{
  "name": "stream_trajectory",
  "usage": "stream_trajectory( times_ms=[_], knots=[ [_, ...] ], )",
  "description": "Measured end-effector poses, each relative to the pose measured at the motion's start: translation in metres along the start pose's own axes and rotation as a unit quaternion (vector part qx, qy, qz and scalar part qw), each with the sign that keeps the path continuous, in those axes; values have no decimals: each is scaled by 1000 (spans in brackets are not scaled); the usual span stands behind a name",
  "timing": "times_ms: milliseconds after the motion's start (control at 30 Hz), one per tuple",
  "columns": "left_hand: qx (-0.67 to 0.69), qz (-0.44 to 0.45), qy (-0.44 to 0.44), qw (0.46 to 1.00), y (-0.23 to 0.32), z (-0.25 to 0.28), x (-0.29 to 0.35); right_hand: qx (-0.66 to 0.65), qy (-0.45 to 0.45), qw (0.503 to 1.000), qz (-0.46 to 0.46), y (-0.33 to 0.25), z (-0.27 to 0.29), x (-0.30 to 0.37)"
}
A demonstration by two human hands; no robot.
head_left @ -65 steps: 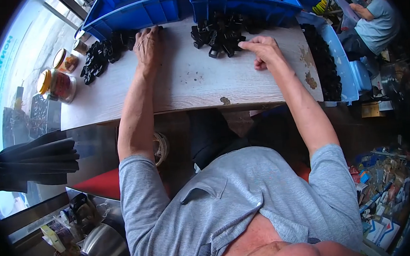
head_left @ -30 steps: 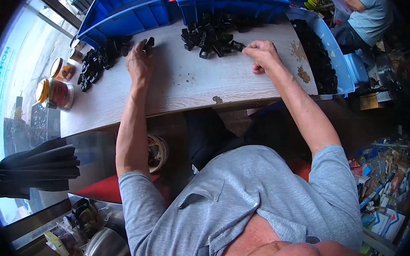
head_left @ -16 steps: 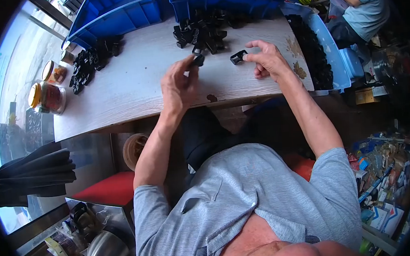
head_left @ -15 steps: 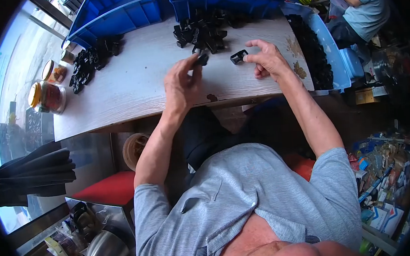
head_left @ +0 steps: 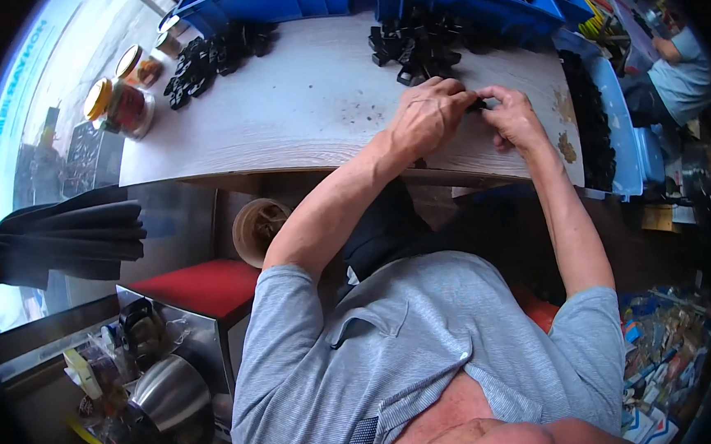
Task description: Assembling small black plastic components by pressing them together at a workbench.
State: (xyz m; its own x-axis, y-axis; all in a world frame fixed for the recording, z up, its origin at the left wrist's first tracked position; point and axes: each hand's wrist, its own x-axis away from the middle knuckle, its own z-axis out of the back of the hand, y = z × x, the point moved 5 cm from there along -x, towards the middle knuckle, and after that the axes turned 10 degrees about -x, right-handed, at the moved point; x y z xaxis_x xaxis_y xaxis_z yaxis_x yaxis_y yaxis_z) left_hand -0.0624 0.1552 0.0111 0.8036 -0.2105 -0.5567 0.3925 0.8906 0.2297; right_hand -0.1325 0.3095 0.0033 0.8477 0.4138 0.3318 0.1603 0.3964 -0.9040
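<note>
Black and apparently rigid, perhaps plastic, the small part (head_left: 477, 104) sat mostly hidden between the two hands, just above the bench (head_left: 283, 132). The right hand (head_left: 516, 120) had its grip nearly closed, thumb and forefinger seemingly pinching the part; the left hand (head_left: 428, 116) curled against it from nine o'clock, its fingertips covered, so whether that grip held anything could not be told. The part looked light and stiff, likely best taken by its outer edges. From the hands, a black heap (head_left: 421, 40) crowded eleven o'clock, backed by a blue bin (head_left: 464, 4) at twelve. A pale-blue tub (head_left: 618, 113) stood at three; a yellow-lidded jar (head_left: 122, 109) at nine, well apart.
</note>
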Motion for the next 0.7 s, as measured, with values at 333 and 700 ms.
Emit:
stream_trajectory(
  times_ms=[333, 700],
  knots=[
    [6, -16, 18, 1000, 4, -11, 0, -37, 7, 999, 23, 6, -1, 0],
    [-55, -12, -53, 997, 12, -9, 5, -29, -7, 999, 26, -4, -3, 4]
  ],
)
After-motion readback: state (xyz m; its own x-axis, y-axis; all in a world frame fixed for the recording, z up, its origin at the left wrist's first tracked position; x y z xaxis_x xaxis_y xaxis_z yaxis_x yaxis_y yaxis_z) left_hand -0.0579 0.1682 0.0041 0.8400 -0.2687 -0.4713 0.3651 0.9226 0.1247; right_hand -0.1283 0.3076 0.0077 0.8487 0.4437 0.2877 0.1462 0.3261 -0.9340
